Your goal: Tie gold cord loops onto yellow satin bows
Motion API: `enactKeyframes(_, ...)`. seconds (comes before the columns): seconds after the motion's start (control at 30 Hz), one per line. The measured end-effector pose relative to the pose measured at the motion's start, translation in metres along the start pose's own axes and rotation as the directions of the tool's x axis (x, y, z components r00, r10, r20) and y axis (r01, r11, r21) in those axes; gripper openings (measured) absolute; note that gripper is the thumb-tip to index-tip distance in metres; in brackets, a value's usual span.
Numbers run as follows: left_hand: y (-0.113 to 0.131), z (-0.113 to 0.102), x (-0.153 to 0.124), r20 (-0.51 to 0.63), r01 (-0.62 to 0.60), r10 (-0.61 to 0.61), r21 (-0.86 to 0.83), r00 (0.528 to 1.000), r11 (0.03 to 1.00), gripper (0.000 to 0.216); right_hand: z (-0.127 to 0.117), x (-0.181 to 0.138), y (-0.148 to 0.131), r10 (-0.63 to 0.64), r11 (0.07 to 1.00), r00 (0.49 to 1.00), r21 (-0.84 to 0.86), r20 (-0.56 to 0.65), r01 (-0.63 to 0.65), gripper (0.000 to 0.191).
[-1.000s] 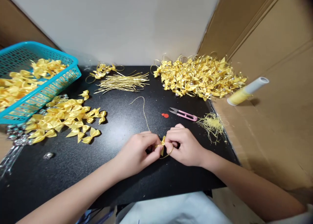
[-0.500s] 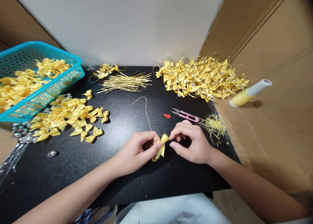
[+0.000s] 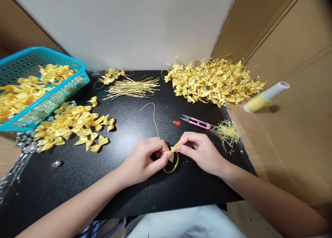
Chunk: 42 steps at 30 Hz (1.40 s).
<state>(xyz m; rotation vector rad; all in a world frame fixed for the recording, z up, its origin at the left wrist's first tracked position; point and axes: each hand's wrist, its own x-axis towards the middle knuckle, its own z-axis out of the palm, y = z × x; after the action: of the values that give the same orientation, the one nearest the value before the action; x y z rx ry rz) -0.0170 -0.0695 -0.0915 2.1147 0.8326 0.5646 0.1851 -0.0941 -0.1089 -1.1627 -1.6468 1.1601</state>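
Between my two hands is a yellow ribbon bow (image 3: 171, 156) with a gold cord loop (image 3: 174, 168) hanging below it. My left hand (image 3: 149, 158) pinches the bow's left side between thumb and fingers. On the other side, my right hand (image 3: 201, 151) has thumb and forefinger closed on its right end. A small shiny bit shows at the bow's centre, mostly covered by fingers. From behind my left hand a thin thread (image 3: 155, 118) runs away across the black table (image 3: 124, 203). Pink thread snips (image 3: 195, 121) lie beyond my right hand, beside two red discs (image 3: 176, 122).
A teal basket (image 3: 84, 66) of bows stands at the left, with loose bows (image 3: 77, 120) and silver bells (image 3: 27, 143) near it. Gold cords (image 3: 133, 87) lie at the back. Finished-looking bows (image 3: 212, 80) heap back right, near a thread tangle (image 3: 227, 132) and a tube (image 3: 267, 98).
My right hand has moved left and now grips the bow's right end. The bow has turned, and its gold loop shows more openly below.
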Motion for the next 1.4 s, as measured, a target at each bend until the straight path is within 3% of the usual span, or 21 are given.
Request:
enactKeyframes(0.07, -0.001, 0.0, -0.001, -0.047, -0.076, 0.079, 0.078, 0.996, 0.994, 0.021, -0.001, -0.002, 0.0, -0.112, 0.99, 0.993, -0.089, -0.042, 0.107, 0.014)
enactKeyframes(0.17, -0.005, 0.001, -0.002, -0.084, -0.173, 0.193, 0.2, 0.978, 0.964, 0.019, -0.001, -0.004, -0.001, -0.339, 0.911, 0.933, -0.289, -0.119, 0.294, 0.011)
enactKeyframes(0.23, -0.009, 0.002, -0.003, -0.073, -0.214, 0.244, 0.287, 0.967, 0.934, 0.018, -0.002, -0.005, -0.003, -0.396, 0.874, 0.905, -0.366, -0.157, 0.319, 0.009)
enactKeyframes(0.33, -0.015, 0.005, -0.003, -0.05, -0.269, 0.329, 0.466, 0.943, 0.843, 0.02, 0.0, -0.005, -0.004, -0.361, 0.886, 0.92, -0.364, -0.153, 0.287, 0.015)
enactKeyframes(0.5, -0.017, 0.007, -0.003, -0.024, -0.292, 0.411, 0.668, 0.911, 0.685, 0.017, 0.006, -0.005, -0.002, -0.29, 0.932, 0.95, -0.259, -0.114, 0.254, 0.004)
enactKeyframes(0.67, -0.015, 0.006, -0.004, -0.053, -0.278, 0.449, 0.72, 0.892, 0.636, 0.013, 0.004, -0.007, 0.001, -0.27, 0.955, 0.953, -0.166, -0.136, 0.247, 0.007)
enactKeyframes(0.83, -0.017, 0.007, -0.003, -0.083, -0.315, 0.501, 0.685, 0.861, 0.656, 0.013, 0.002, -0.007, 0.001, -0.116, 0.993, 0.992, 0.016, -0.057, 0.118, 0.008)
enactKeyframes(0.9, -0.016, 0.008, -0.002, -0.106, -0.307, 0.43, 0.549, 0.897, 0.777, 0.014, 0.003, -0.006, 0.002, -0.019, 0.996, 0.999, 0.083, -0.03, 0.022, 0.009)
enactKeyframes(0.93, -0.015, 0.008, -0.001, -0.105, -0.269, 0.341, 0.421, 0.934, 0.866, 0.016, 0.003, -0.006, 0.004, 0.032, 0.994, 0.999, 0.109, -0.035, -0.028, 0.008)
enactKeyframes(1.0, -0.013, 0.008, 0.0, -0.053, -0.077, 0.082, 0.087, 0.995, 0.993, 0.021, 0.003, -0.006, 0.006, 0.11, 0.986, 0.99, 0.138, -0.084, -0.098, 0.003)
enactKeyframes(1.07, -0.011, 0.008, 0.001, 0.032, 0.164, -0.161, -0.212, 0.986, 0.963, 0.026, 0.002, -0.006, 0.006, 0.113, 0.989, 0.978, 0.116, -0.174, -0.093, 0.012)
enactKeyframes(1.13, -0.01, 0.009, 0.003, 0.073, 0.3, -0.296, -0.387, 0.952, 0.872, 0.029, 0.001, -0.007, 0.005, 0.017, 1.0, 0.967, 0.003, -0.253, -0.017, 0.013)
enactKeyframes(1.2, -0.01, 0.01, 0.004, 0.081, 0.342, -0.346, -0.467, 0.935, 0.816, 0.029, 0.0, -0.008, 0.002, -0.146, 0.979, 0.954, -0.179, -0.261, 0.101, 0.011)
enactKeyframes(1.3, -0.008, 0.012, 0.005, 0.068, 0.351, -0.362, -0.466, 0.93, 0.813, 0.03, 0.003, -0.01, -0.002, -0.357, 0.876, 0.922, -0.397, -0.151, 0.274, 0.014)
enactKeyframes(1.4, -0.006, 0.014, 0.004, -0.005, 0.311, -0.333, -0.346, 0.943, 0.885, 0.03, 0.007, -0.009, -0.002, -0.38, 0.82, 0.92, -0.494, -0.093, 0.289, 0.012)
